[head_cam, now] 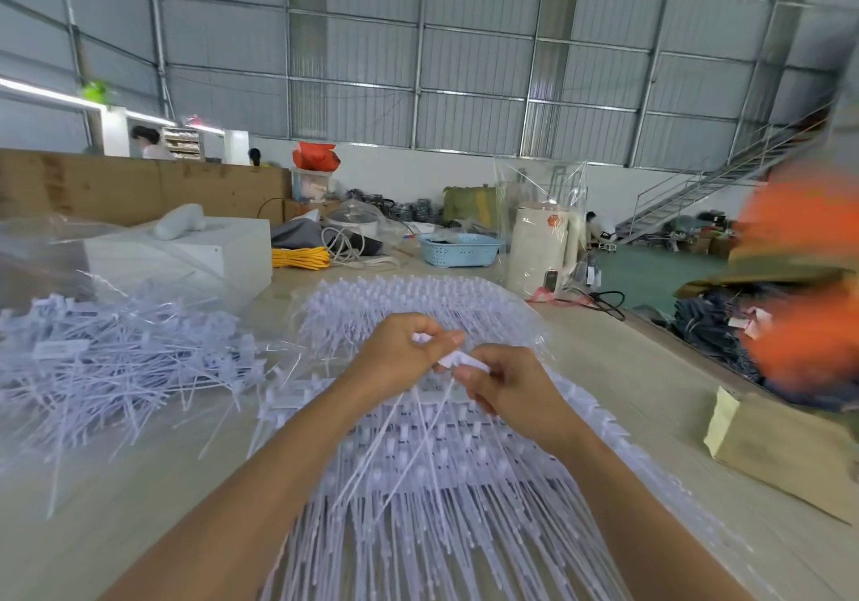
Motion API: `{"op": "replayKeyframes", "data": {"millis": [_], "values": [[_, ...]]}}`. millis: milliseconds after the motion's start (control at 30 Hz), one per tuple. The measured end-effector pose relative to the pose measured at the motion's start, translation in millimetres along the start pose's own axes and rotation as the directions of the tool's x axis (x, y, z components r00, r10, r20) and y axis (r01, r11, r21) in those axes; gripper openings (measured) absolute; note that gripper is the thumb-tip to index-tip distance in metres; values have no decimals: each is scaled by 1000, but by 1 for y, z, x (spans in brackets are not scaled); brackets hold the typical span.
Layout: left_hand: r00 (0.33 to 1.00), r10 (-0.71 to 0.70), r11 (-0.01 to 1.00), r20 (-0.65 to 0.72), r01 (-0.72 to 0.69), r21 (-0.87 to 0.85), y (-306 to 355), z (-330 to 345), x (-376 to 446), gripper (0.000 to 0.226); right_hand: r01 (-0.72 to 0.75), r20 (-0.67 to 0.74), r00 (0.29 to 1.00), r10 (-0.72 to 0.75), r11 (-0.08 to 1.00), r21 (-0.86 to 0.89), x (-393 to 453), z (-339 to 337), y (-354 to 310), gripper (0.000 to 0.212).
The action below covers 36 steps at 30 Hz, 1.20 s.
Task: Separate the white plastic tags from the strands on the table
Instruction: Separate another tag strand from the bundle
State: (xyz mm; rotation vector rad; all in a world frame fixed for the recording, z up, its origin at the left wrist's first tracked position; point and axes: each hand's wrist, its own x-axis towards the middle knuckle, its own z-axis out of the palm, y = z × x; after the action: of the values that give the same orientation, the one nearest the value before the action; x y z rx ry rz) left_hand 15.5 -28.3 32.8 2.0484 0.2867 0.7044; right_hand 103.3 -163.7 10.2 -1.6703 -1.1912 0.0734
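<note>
A wide sheet of joined white plastic tags (446, 475) with long strands lies spread over the table (618, 382) in front of me. Both hands hover above its middle. My left hand (399, 354) pinches white tag heads (453, 358) between thumb and fingers. My right hand (506, 384) grips the other end of the same small bunch, and a few loose strands (395, 442) hang down from it over the sheet. A loose heap of separated tags (116, 363) lies on clear plastic at the left.
A brown paper package (781, 451) sits at the right table edge. Behind the sheet stand a white box (186, 251), yellow cable (300, 257), a blue basket (458, 249) and a white appliance (539, 251) in a clear bag. A blurred orange shape (804, 275) fills the right side.
</note>
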Motion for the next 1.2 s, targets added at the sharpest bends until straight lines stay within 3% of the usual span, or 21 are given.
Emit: {"op": "replayKeyframes", "data": {"millis": [100,233,367,433,500,567,633,667,733,800,833,900,933,967,1000,1033,1100,1167,1200], "values": [[998,-26,999,62,23,47,0,-1,-2,30,-3,9,1000,3,1000,26,-1,1,-1,28],[999,-18,985,40,11,170,2,3,-2,32,74,-35,996,-76,995,-73,1,5,1,17],[991,-132,991,34,131,11,4,2,0,34,131,-80,986,-147,975,-182,3,10,6,11],[984,-163,985,70,166,-35,6,0,-2,32,203,-97,964,-249,918,-340,0,11,5,13],[973,-198,977,123,206,-55,9,0,-4,35,352,-45,890,-453,747,-565,-2,10,6,15],[949,-255,958,184,273,-82,13,-3,-6,39,412,16,841,-540,622,-666,-2,11,5,10],[891,-295,912,345,370,-176,19,-15,-8,34,377,-12,856,-516,640,-669,2,7,9,9],[850,-267,873,455,413,-259,22,-23,-9,33,300,-91,877,-472,687,-662,4,2,14,13],[817,-146,805,558,426,-413,29,-38,-8,35,54,-292,932,-216,878,-476,4,-14,27,22],[864,-122,737,488,408,-539,32,-44,-4,30,-79,-438,894,93,996,50,3,-31,36,27],[898,-157,709,411,392,-586,30,-42,0,27,-65,-476,846,241,932,356,2,-39,38,29],[941,-234,755,245,335,-564,21,-34,5,26,57,-369,812,452,568,821,1,-50,34,28],[944,-272,795,186,329,-509,15,-30,6,24,83,-272,841,468,384,919,0,-52,30,24],[941,-307,831,145,339,-441,10,-25,6,22,71,-186,881,435,267,961,0,-52,24,19],[937,-327,858,125,350,-376,6,-20,5,23,29,-115,920,374,228,973,-1,-48,18,17],[936,-330,880,123,352,-317,4,-16,4,26,-32,-54,949,309,266,963,-1,-41,12,16],[936,-312,900,165,347,-265,4,-6,1,37,-156,37,973,229,526,836,-1,-24,0,7],[920,-296,892,256,362,-270,9,4,-2,55,-170,63,985,163,822,544,0,-5,-6,5],[910,-288,885,298,372,-279,12,8,-4,62,-138,65,990,122,901,412,0,2,-8,11]]}}
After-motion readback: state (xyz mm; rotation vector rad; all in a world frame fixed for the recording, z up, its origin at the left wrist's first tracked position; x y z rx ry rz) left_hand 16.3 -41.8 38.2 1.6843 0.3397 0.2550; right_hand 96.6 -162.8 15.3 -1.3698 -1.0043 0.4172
